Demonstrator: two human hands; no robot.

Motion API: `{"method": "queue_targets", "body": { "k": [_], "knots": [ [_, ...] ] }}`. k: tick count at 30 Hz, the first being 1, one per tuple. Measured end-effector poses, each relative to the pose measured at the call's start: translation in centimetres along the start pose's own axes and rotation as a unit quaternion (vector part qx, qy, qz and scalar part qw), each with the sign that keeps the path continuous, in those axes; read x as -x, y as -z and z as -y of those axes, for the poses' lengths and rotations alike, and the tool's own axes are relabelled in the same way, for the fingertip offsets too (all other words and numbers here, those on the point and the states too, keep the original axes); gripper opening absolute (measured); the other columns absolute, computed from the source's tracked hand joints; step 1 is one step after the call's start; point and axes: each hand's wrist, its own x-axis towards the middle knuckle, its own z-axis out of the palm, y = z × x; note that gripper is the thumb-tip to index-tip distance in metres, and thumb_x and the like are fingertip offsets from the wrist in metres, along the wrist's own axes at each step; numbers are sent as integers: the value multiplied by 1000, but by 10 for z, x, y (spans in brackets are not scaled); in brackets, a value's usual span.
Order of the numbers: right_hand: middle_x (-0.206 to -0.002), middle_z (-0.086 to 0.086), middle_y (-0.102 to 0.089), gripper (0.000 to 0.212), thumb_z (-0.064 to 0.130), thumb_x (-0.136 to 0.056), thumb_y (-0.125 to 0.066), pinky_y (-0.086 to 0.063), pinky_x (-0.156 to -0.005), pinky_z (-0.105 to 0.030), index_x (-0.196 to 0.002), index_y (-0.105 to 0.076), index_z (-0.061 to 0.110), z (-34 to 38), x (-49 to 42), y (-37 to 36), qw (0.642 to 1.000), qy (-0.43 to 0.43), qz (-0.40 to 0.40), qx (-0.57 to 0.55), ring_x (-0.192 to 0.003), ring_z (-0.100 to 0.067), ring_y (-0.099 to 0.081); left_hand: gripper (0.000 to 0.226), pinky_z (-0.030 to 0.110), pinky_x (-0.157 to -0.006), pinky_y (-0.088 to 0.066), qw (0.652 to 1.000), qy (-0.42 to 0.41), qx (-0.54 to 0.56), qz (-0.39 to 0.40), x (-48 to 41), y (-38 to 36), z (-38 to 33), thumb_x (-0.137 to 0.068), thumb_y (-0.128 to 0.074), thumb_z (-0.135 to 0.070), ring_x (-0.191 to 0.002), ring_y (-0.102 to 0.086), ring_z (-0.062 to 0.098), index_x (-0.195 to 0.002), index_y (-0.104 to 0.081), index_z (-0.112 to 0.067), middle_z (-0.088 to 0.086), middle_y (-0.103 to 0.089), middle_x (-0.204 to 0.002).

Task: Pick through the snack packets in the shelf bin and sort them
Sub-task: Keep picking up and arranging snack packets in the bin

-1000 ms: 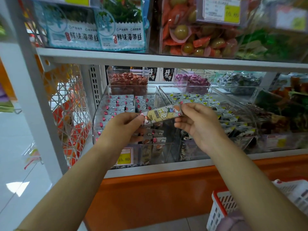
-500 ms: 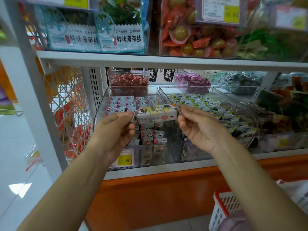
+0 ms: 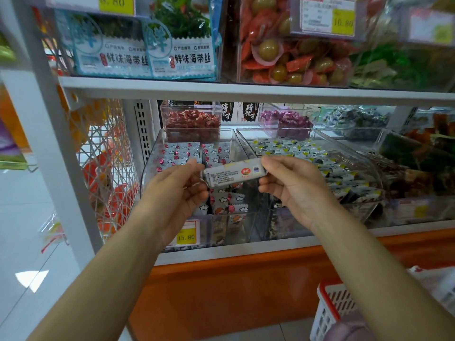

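Observation:
A small oblong snack packet is held level above the clear shelf bin, its printed white back with a red mark facing me. My left hand pinches its left end and my right hand pinches its right end. Inside the bin lie several grey packets with pink dots, in rows at the back and loose at the front. The packet and my hands hide the bin's middle.
A second clear bin of yellow-and-black packets stands right of it. Tubs of red sweets and purple sweets stand behind. A yellow price tag is on the bin front. A red-rimmed white basket sits lower right. A wire rack hangs left.
The packet has been turned over between both hands, from its yellow cartoon front to its white printed back. Both hands stayed on its ends and rose slightly over the bin.

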Motion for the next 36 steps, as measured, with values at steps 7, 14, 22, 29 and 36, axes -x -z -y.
{"method": "queue_targets", "body": {
  "k": [7, 14, 22, 29, 36],
  "knots": [
    [-75, -11, -67, 16, 15, -88, -60, -54, -51, -20, -84, -65, 0, -2, -1, -1, 1000, 3, -22, -7, -55, -11, -63, 14, 21, -74, -54, 989, -70, -131, 28, -2, 3, 1, -81, -62, -14, -84, -65, 16, -92, -63, -6, 12, -67, -102],
    [-77, -11, -65, 19, 18, -93, -54, -53, -47, -22, -85, -63, 3, -3, -1, -1, 1000, -2, -29, -7, -50, -10, -61, 5, 17, -67, -55, 992, -87, -90, 20, -1, 4, 1, -81, -61, -5, -73, -69, 14, -86, -62, -4, 9, -69, -87],
    [-77, -9, -63, 18, 14, -96, -48, -53, -49, -22, -85, -57, 4, -10, 0, -6, 998, 43, -26, 36, -52, -9, -61, 23, 21, -61, -56, 996, -85, -24, 5, 2, 2, 0, -88, -56, -4, -59, -62, 10, -66, -52, -9, -1, -66, -64],
    [-105, -6, -58, 22, -4, -90, -52, -56, -66, -27, -92, -61, 16, -7, 0, -3, 994, 79, 20, 66, -86, -15, -65, 20, 21, -62, -55, 1000, -6, -20, 11, -3, 5, -3, -91, -58, -18, -77, -62, 17, -102, -58, -2, 11, -62, -92],
    [-101, -9, -61, 14, 3, -90, -54, -56, -69, -30, -91, -65, 12, -6, 0, -3, 997, 61, 37, 17, -86, -19, -63, 16, 19, -75, -55, 989, -42, -126, 61, 1, 8, -2, -87, -55, -4, -89, -68, 14, -99, -65, -5, 6, -68, -99]
  ]
}}
